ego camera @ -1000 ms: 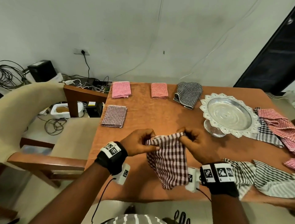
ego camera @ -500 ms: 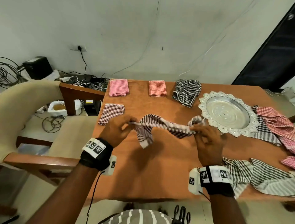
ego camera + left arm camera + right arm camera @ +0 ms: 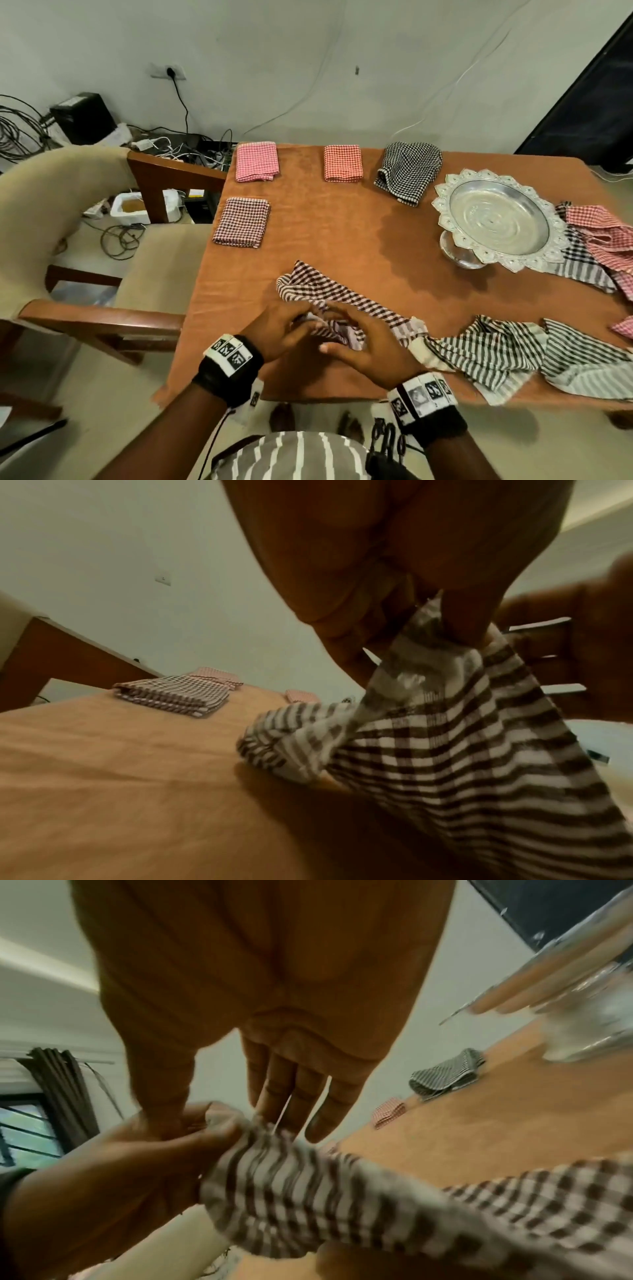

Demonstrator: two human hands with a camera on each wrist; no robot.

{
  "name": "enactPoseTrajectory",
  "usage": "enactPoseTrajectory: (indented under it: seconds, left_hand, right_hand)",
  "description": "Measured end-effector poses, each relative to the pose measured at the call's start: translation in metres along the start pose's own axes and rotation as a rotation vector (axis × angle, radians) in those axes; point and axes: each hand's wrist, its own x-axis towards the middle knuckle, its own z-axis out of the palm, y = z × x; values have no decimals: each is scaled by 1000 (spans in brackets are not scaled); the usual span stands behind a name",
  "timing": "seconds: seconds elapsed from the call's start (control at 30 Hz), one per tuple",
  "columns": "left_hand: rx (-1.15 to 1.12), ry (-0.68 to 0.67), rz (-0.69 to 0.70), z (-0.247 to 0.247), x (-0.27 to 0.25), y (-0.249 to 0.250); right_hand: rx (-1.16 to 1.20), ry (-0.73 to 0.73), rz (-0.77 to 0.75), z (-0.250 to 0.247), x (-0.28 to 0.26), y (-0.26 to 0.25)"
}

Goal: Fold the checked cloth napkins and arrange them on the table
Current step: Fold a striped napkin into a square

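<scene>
A brown-and-white checked napkin [image 3: 346, 298] lies crumpled on the orange-covered table [image 3: 325, 219], near the front edge. My left hand [image 3: 306, 322] pinches one corner of it between thumb and fingers, which shows close up in the left wrist view [image 3: 435, 634]. My right hand [image 3: 342, 318] meets the left at that corner with its fingers [image 3: 284, 1096] straight, tips touching the napkin [image 3: 308, 1191]. Its thumb stands apart. The rest of the napkin [image 3: 445, 764] trails off to the right across the table.
Folded napkins lie at the back: pink [image 3: 256, 161], orange [image 3: 343, 163], a loosely folded black check [image 3: 407, 171], and maroon [image 3: 241, 222] at the left edge. A silver pedestal tray [image 3: 445, 192] stands right, with unfolded striped cloths [image 3: 496, 353] and red ones [image 3: 603, 236]. A padded chair [image 3: 68, 205] is on the left.
The napkin was held stretched in the air between both hands; it now lies on the table. Both hands have come together at one corner near the front edge.
</scene>
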Motion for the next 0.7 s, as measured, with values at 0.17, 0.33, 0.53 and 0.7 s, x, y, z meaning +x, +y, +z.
enactPoseTrajectory:
  seconds: [0.17, 0.33, 0.53, 0.7]
  left_hand:
    - [-79, 246, 16, -30, 39, 36]
    - [-193, 399, -25, -76, 65, 55]
    - [-133, 635, -131, -129, 78, 38]
    - [12, 704, -204, -147, 91, 19]
  right_hand:
    - [59, 169, -57, -14, 31, -32]
    - [370, -118, 86, -79, 31, -69]
    - [170, -46, 292, -148, 26, -63]
    - [-102, 309, 173, -175, 41, -38]
